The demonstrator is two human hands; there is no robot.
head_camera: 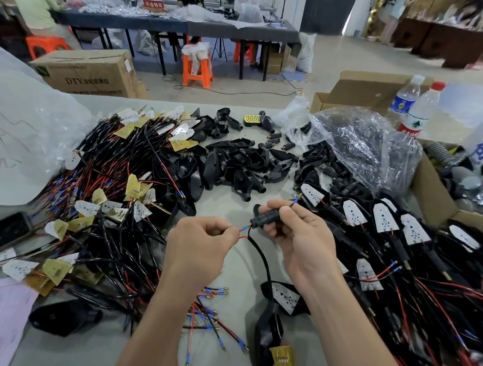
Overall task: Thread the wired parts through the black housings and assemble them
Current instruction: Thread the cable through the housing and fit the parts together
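Head view: at centre, the right hand (295, 233) grips a small black tubular plastic housing (265, 217), while the left hand (201, 240) pinches a thin red wire with a blue-sleeved terminal (243, 229) at its mouth. A black sheathed cable (261, 254) trails toward 6 o'clock. The likely risks: the terminal snags on the rim and the wire buckles, or the second red lead (243, 238) stays outside the bore

We see the left hand (201, 244) pinching the red wires (242, 234) just beside the small black housing (265, 218), which the right hand (298, 235) grips above the worktop (224, 204). A black cable (261, 254) runs down from there towards a wired board (285, 295). Loose housings (234, 161) lie beyond, and tangled wired parts (110, 194) lie to the left.
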